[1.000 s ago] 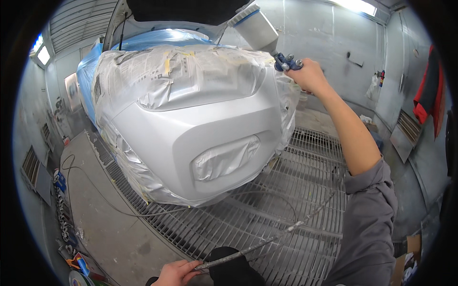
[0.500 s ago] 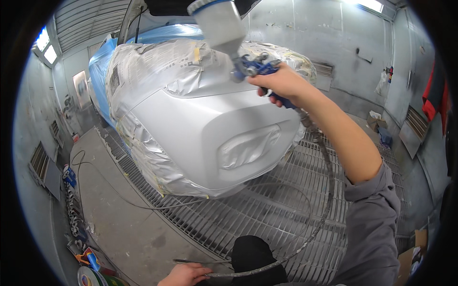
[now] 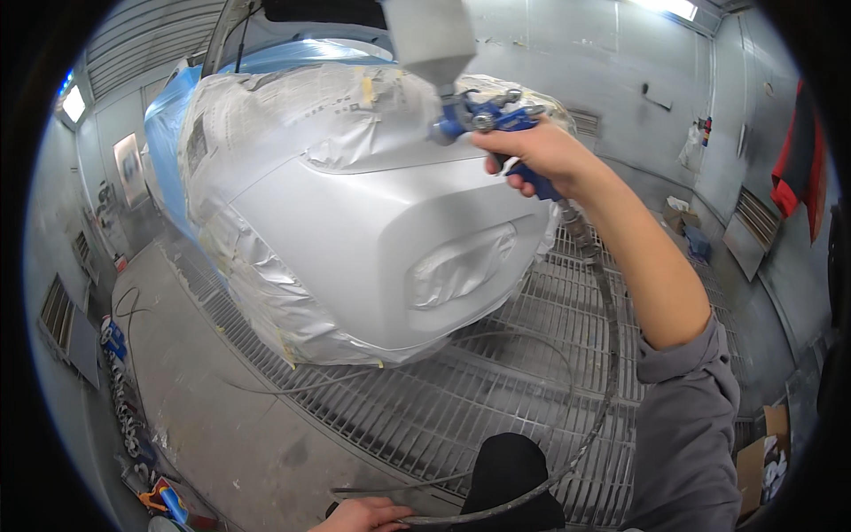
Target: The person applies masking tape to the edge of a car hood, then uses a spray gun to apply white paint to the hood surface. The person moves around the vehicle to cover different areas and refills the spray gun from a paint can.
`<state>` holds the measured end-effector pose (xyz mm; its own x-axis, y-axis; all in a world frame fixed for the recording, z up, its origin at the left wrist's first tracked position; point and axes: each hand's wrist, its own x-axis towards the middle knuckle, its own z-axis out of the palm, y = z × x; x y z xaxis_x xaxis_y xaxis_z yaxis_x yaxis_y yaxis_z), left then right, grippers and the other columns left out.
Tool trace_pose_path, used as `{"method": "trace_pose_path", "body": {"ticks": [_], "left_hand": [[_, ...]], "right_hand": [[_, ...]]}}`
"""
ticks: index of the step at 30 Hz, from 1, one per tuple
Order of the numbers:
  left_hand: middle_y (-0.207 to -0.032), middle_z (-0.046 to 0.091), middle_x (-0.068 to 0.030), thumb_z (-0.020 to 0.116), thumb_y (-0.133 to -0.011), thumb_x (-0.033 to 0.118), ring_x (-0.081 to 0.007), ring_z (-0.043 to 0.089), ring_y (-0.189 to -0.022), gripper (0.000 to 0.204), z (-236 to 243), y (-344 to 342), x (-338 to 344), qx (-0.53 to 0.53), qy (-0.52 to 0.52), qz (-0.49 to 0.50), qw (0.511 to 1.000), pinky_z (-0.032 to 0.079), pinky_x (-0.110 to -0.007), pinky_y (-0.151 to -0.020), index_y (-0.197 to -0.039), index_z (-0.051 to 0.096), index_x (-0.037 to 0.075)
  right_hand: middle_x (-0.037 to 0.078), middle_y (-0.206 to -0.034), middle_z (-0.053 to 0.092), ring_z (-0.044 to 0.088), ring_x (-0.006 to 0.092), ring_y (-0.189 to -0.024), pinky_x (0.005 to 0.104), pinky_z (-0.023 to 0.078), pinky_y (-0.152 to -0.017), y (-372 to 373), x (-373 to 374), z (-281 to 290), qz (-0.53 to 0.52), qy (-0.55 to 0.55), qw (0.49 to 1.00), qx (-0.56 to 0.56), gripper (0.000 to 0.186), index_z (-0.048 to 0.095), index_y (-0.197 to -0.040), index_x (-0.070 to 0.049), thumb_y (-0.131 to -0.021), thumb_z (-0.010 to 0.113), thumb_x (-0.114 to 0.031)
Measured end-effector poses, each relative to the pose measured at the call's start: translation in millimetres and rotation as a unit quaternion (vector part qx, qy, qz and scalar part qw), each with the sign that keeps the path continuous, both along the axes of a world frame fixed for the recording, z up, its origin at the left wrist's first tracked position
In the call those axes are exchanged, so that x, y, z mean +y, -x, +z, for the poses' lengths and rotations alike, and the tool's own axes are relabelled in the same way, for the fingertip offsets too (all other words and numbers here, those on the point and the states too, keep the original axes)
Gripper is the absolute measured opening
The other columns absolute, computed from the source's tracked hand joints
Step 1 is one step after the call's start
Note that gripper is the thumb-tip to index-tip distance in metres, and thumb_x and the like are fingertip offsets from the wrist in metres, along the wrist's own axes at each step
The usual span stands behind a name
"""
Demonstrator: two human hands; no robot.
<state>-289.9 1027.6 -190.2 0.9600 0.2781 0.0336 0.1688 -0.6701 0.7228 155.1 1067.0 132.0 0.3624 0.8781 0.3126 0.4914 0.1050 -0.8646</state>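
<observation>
My right hand (image 3: 554, 160) grips a blue spray gun (image 3: 487, 120) with a white cup (image 3: 430, 35) on top, held over the upper edge of a silver-white bumper (image 3: 346, 230). Haze hangs left of the nozzle. A hose (image 3: 603, 310) runs from the gun's handle down to my left hand (image 3: 368, 516), whose fingers are on it at the lower edge, partly out of frame. Masking paper (image 3: 226, 111) covers the car's upper body and sides, blue plastic sheet (image 3: 168, 133) lies behind it, and a crumpled masked patch (image 3: 461, 266) sits in the bumper's recess.
I am in a booth with a floor grating (image 3: 532, 399). My dark-clad knee (image 3: 510, 470) is below. Cans and tools (image 3: 120, 381) line the left wall. A red-and-black garment (image 3: 793, 160) hangs at right, above cardboard boxes (image 3: 762, 452). A raised hood (image 3: 319, 13) tops the car.
The spray gun swung left from the bumper's right edge, then shifted slightly right, its hose now hanging beside my forearm. My left hand moved rightward with the hose. Haze near the nozzle has thickened.
</observation>
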Motion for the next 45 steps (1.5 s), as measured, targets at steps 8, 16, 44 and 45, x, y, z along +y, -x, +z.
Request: {"method": "trace_pose_path", "body": {"ticks": [8,16,44,45], "left_hand": [[-0.102,0.069,-0.0192,0.073,-0.094,0.019,-0.0421,0.067,-0.093,0.03,8.7,-61.0,-24.2,-0.017,0.011,-0.001,1.0,0.056,-0.05,-0.08,-0.121,0.072,0.008],[-0.101,0.073,-0.0197,0.076,-0.093,0.015,-0.0406,0.07,-0.093,0.032,1.9,-115.7,-53.4,-0.03,-0.012,0.085,0.996,0.057,-0.048,-0.081,-0.123,0.073,0.006],[-0.116,0.075,-0.0168,0.076,-0.094,0.035,-0.0358,0.073,-0.1,0.039,-47.7,-185.6,-81.3,0.112,-0.085,0.178,0.974,0.058,-0.046,-0.081,-0.125,0.073,0.011],[-0.116,0.075,-0.0168,0.076,-0.094,0.035,-0.0359,0.073,-0.1,0.039,-50.4,-186.9,-81.1,0.114,-0.087,0.183,0.973,0.058,-0.046,-0.081,-0.125,0.073,0.011]], "right_hand": [[0.005,-0.079,0.067,0.053,0.0084,-0.049,0.0249,0.042,-0.039,-112.4,-64.7,3.6,-0.154,0.001,0.988,0.012,0.03,0.067,-0.108,-0.006,-0.092,0.08,-0.028],[0.007,-0.079,0.068,0.053,0.0123,-0.049,0.0308,0.042,-0.041,-262.2,-74.2,-13.7,-0.277,-0.056,0.959,0.012,0.03,0.069,-0.1,-0.004,-0.091,0.08,-0.03],[0.007,-0.073,0.067,0.054,0.014,-0.044,0.0311,0.042,-0.037,-455.8,-47.5,-276.8,-0.227,-0.086,0.926,0.29,0.026,0.068,-0.096,-0.003,-0.091,0.081,-0.025],[0.007,-0.071,0.067,0.055,0.0144,-0.044,0.0317,0.043,-0.038,-459.4,-43.7,-284.5,-0.264,-0.1,0.92,0.272,0.027,0.068,-0.092,-0.002,-0.091,0.081,-0.026]]}}
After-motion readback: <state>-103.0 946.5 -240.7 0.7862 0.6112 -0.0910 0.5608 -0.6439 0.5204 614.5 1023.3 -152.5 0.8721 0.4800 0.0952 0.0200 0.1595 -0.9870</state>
